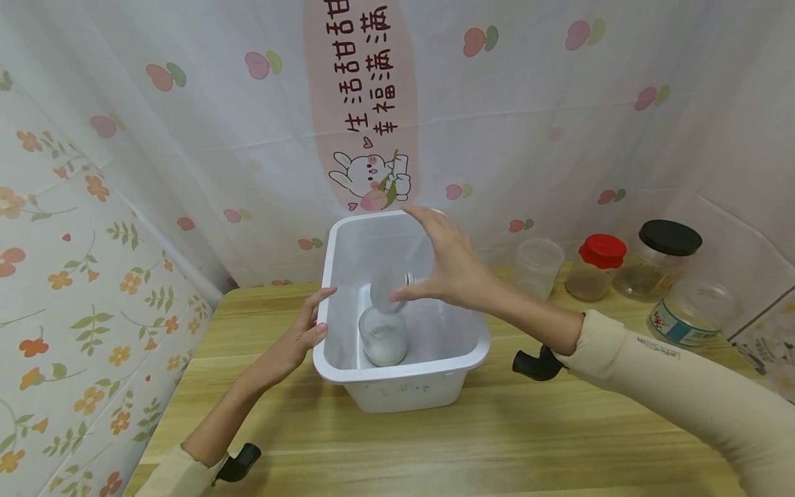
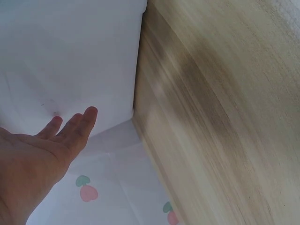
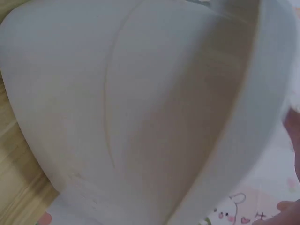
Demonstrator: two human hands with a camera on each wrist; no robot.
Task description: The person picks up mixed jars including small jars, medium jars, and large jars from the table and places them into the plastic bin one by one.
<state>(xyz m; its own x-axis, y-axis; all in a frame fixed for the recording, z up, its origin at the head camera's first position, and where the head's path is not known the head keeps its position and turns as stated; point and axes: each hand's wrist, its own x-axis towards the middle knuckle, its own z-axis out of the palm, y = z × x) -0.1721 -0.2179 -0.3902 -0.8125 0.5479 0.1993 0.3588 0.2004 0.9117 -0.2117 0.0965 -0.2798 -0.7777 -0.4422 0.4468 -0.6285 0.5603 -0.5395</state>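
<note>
A white plastic basin (image 1: 404, 376) stands on the wooden table with clear jars inside it. One clear jar (image 1: 384, 338) is at the basin's near left, and another clear jar (image 1: 386, 284), with a threaded neck, lies tilted behind it. My left hand (image 1: 288, 352) rests against the basin's left rim; in the left wrist view its fingers (image 2: 77, 129) extend loosely beside the outer wall. Over the basin's right side my right hand (image 1: 456, 266) spreads thumb and fingers wide. Its thumb tip overlaps the tilted jar; whether they touch is unclear. The right wrist view mostly shows the basin wall (image 3: 61, 93).
To the right stand a frosted clear container (image 1: 537, 266), a jar with a red lid (image 1: 596, 269), a jar with a black lid (image 1: 655, 266) and a clear jar with a blue label (image 1: 686, 321). Patterned curtains (image 1: 528, 124) hang behind and at the sides.
</note>
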